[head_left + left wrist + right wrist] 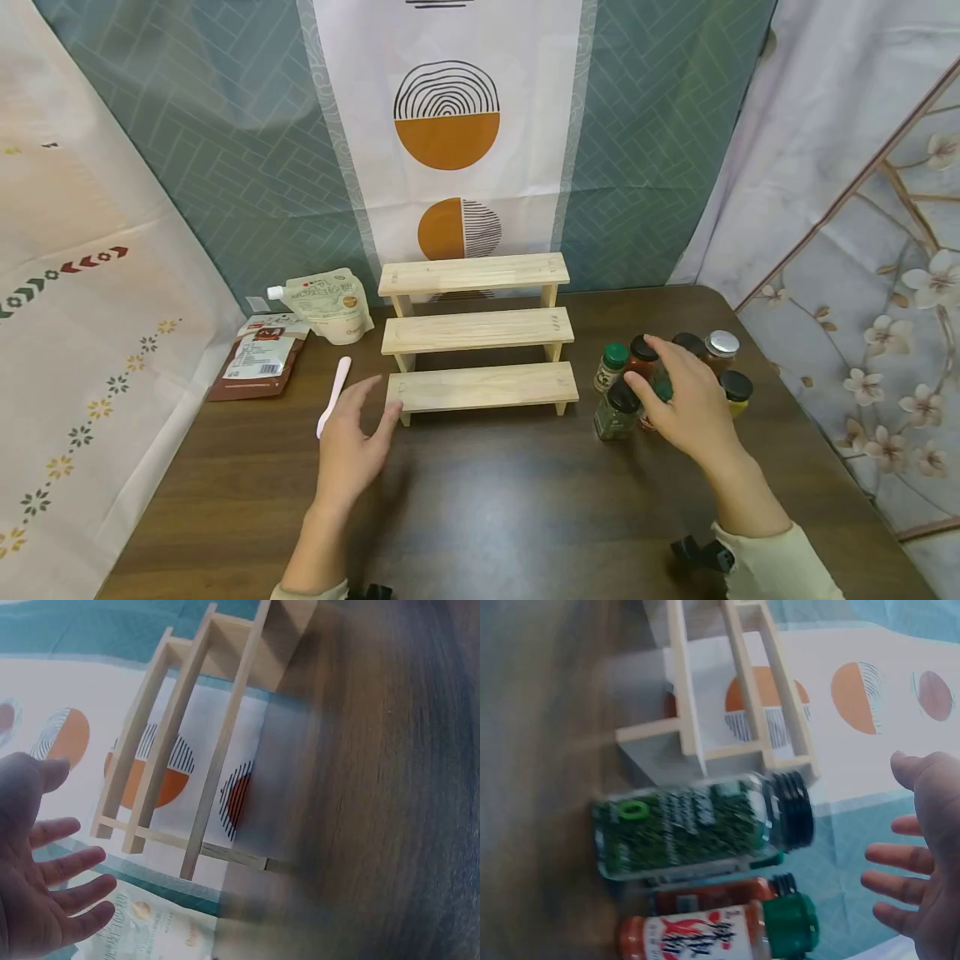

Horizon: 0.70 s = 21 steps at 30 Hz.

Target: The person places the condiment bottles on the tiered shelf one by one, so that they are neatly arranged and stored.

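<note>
Three tiers of pale wood make up a shelf rack (480, 332) at the back middle of the table. My left hand (351, 454) hovers by its left end, fingers spread and holding nothing. Over a cluster of spice jars on the right, my right hand (692, 408) hangs with thumb and fingers apart, also holding nothing. Closest to that thumb is a black-capped jar of green herbs (682, 825). Beside it in the right wrist view stands a green-capped jar with a red-and-white label (705, 934). The right hand partly hides several jars in the head view.
A pink spoon-like utensil (334, 396) lies left of the rack. Behind it are a cream spouted pouch (330, 307) and a brown packet (258, 357). A silver-capped jar (722, 346) and a yellowish black-capped jar (737, 390) stand far right. Fabric hangs behind and at both sides.
</note>
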Motion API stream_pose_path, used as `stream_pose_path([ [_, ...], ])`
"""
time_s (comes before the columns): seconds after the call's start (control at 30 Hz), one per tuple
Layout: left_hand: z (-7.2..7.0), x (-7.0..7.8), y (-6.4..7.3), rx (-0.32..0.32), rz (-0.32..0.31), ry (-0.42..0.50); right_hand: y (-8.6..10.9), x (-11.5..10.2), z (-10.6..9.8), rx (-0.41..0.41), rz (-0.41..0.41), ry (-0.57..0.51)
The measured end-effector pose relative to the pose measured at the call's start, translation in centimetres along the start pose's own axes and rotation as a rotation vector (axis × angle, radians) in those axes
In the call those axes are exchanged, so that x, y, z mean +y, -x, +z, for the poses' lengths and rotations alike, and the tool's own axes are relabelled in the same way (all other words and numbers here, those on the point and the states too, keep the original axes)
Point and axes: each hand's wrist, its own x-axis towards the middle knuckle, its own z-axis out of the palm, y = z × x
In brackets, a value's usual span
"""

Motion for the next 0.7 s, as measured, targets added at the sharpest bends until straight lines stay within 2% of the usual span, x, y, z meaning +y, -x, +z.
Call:
stream_pose_path([
  [0.13,0.1,-0.3,0.1,0.027,-0.096,0.102,-1.1,0.5,-0.4,0.043,-0.028,-0.032],
  [0.27,0.4,-0.8,0.2,0.027,-0.196,0.202,-2.1,1.1,-0.4,0.046,-0.066,-0.057],
  [0.5,1.3,-2.2,0.1,0.012,-0.374,0.287,-3.6,2.1,0.0,-0.038,-0.055,-0.078],
  [0.7,2.2,-3.0,0.1,-0.027,-0.487,0.366,-4.7,3.1,0.6,-0.144,-0.041,-0.08],
])
